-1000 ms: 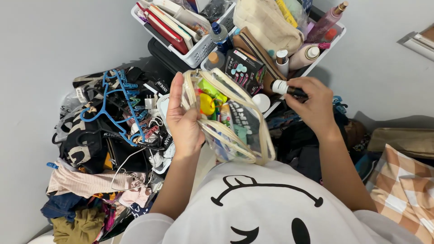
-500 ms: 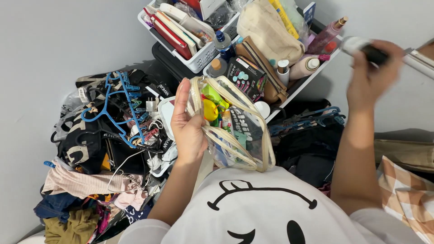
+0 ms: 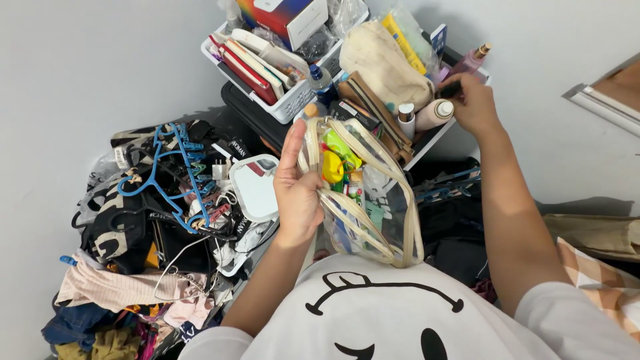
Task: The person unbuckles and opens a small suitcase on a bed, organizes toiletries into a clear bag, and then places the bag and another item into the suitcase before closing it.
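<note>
The left hand (image 3: 298, 193) has its grip clamped on the rim of a clear zip pouch (image 3: 363, 193) full of small bright items, held above the lap, while the right hand (image 3: 475, 103) closes its grip on a dark tube (image 3: 451, 89) over the white basket (image 3: 427, 143) of bottles beside the grey wall

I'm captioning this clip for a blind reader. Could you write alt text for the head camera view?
Seen from above, a person's left hand holds open a clear zip pouch full of small colourful items, while the right hand sets a dark tube into a white basket of toiletries. A heap of clothes with a blue hanger lies at the left.
</note>
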